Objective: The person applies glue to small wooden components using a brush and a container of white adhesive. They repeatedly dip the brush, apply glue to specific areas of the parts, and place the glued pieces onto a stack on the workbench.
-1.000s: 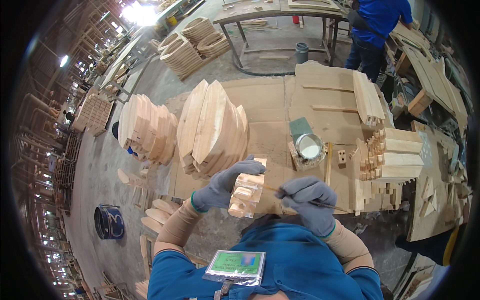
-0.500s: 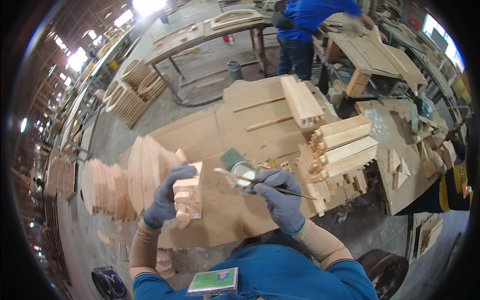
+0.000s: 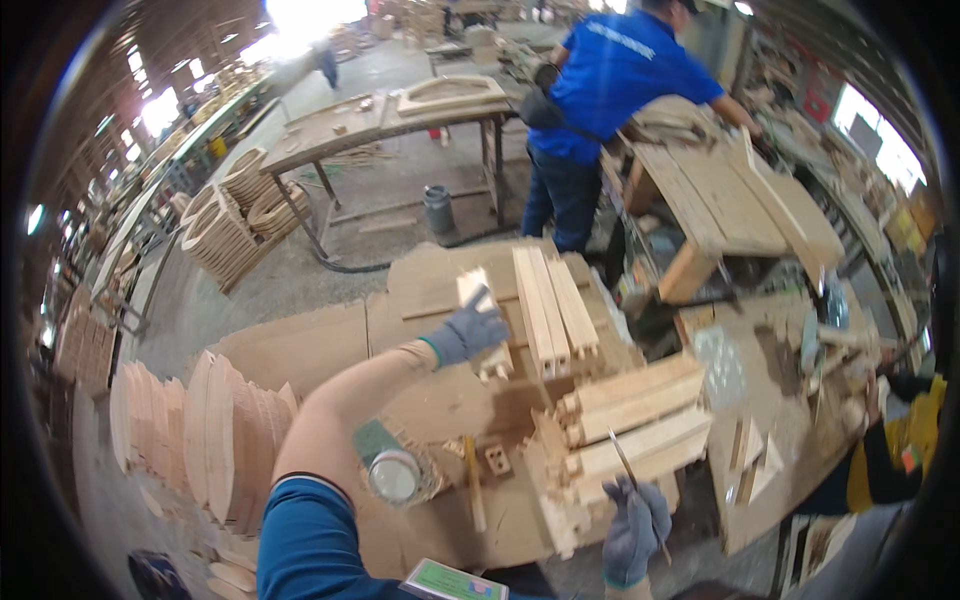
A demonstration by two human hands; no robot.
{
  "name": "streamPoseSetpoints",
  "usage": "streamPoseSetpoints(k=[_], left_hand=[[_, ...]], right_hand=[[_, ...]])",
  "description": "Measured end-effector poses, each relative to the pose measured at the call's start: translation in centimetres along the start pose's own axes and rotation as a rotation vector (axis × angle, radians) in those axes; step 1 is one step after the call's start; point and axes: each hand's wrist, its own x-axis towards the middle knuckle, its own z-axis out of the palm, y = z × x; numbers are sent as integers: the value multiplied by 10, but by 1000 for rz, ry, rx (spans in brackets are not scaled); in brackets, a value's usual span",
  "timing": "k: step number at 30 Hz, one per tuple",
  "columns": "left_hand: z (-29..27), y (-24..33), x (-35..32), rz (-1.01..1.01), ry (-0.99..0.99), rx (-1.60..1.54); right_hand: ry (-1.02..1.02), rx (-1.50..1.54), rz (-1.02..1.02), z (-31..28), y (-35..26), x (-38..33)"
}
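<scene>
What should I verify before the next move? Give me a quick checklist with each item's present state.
1. Left hand on the wooden block: ok.
2. Right hand gripping the brush: ok.
3. Brush clear of the stacked wood pieces: cannot tell; its upper end overlaps them in this view.
4. Can upright: ok, open with pale contents showing.
5. Left forearm clear of the green pad: cannot tell; they look close, the height gap unclear.
6. Co-worker's arm clear of the cardboard: ok.

board stack [image 3: 225,440] left of jar [image 3: 394,476] | block [image 3: 497,460] right of jar | rail stack [image 3: 640,410] farther right | table [image 3: 310,137] behind cardboard [image 3: 430,400]
</scene>
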Motion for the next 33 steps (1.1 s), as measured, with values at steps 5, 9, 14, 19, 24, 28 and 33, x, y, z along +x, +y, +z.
streamPoseSetpoints(k=[5, 9, 14, 19, 24, 28, 33], left_hand=[[73, 4, 51, 85, -610, 150], [90, 15, 55, 72, -486, 171], [52, 28, 27, -117, -236, 95], [-68, 70, -3, -256, -71, 67], [-215, 140, -103, -691, 158, 4], [-304, 224, -217, -1157, 232, 155], [-351, 322, -324, -1749, 385, 33]], right_hand=[[140, -33, 185, -18, -4, 7], [189, -15, 228, -17, -5, 8], [128, -42, 412, 2, -13, 10], [-46, 9, 391, 54, -27, 4], [-203, 111, 323, 107, -27, -40], [-465, 101, 341, 162, -22, -102], [-1000, 102, 438, 236, 16, -185]])
